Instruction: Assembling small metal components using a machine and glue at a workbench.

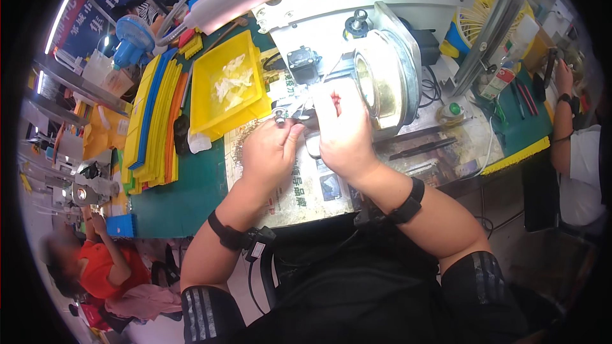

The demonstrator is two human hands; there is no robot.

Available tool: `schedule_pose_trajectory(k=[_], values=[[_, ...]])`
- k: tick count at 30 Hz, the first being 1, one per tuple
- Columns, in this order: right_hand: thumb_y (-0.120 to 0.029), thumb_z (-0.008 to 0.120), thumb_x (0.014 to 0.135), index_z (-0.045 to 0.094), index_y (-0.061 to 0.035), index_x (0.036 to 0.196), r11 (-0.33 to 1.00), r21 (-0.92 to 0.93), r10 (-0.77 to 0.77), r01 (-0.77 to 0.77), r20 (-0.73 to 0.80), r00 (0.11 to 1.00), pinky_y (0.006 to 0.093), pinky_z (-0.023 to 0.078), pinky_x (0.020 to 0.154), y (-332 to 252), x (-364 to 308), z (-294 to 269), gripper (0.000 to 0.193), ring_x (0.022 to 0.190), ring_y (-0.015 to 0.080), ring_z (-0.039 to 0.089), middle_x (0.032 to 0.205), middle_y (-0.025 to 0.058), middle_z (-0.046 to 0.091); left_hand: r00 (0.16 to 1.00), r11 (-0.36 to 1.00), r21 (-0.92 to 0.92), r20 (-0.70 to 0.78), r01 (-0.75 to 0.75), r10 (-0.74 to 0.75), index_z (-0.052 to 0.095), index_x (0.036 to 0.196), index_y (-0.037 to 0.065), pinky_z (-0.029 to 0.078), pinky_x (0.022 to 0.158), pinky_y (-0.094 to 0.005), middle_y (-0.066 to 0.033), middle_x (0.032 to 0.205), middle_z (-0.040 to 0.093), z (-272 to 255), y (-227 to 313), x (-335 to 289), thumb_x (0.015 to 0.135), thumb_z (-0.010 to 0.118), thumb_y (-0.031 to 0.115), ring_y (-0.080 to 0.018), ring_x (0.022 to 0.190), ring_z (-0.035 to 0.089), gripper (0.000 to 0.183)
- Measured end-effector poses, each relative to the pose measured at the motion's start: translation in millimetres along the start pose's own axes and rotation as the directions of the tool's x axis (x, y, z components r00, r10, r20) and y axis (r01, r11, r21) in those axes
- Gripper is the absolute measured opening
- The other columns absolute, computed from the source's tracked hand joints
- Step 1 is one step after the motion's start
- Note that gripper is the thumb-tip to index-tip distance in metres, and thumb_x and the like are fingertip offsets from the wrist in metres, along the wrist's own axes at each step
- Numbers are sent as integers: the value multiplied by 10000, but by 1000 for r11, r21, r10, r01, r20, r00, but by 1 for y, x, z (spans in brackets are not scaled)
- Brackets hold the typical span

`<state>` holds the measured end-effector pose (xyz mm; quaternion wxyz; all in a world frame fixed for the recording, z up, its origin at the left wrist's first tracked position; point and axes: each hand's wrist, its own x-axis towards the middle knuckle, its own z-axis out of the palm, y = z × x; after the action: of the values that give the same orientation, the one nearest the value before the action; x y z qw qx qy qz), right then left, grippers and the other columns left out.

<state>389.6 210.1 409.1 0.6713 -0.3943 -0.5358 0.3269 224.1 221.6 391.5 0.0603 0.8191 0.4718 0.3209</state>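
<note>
Left hand (pixel 269 148) pinches a small metal part (pixel 279 118) just left of the brass drum (pixel 377 83), right hand (pixel 341 129) closed on a thin piece I cannot identify; fingers near the drum risk a nip if it turns

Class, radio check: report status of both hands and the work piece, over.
Left hand pinching small metal part. Right hand at machine's round drum. Yellow bin left of hands, apart from them.

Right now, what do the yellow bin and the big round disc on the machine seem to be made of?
The yellow bin looks like moulded plastic: flat, uniform colour and a soft sheen. The round disc seems to be metal, perhaps brass or plated steel: its face is golden and reflective, its rim grey.
</note>
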Motion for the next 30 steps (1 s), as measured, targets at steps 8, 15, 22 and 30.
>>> schedule_pose_trajectory(k=[8,15,22,30], values=[[-119,535,1029,516,-22,1082,976,136,159,-172,100,982,292,481,674,-5,-13,-16,112,745,104,547,856,47,578,986,996,-46,152,73,-65,724,873,23,467,633,-431,-140,694,619,-20,5,6,950,652,229,-326,726,618,232],[-121,482,1040,513,-30,1126,920,254,225,-297,277,934,204,359,619,-40,-70,-72,129,696,56,435,860,11,517,982,935,-304,1,-182,191,689,1117,-12,510,935,-385,-234,1114,675,-26,84,-6,894,661,105,-366,1054,651,254],[-90,509,1025,524,-12,1001,974,222,-78,54,101,992,204,325,588,-43,-70,-106,82,664,51,396,828,18,499,973,939,-311,121,-149,195,702,1078,-18,542,789,-371,-180,975,713,-21,78,6,884,652,23,-309,882,695,205],[-77,512,1007,534,-11,973,978,194,57,-78,112,992,220,345,596,-34,-74,-118,78,662,48,395,812,12,517,971,999,32,-238,31,-23,716,1031,23,489,654,-333,-126,817,671,-82,6,4,884,636,-2,-242,706,631,169]])
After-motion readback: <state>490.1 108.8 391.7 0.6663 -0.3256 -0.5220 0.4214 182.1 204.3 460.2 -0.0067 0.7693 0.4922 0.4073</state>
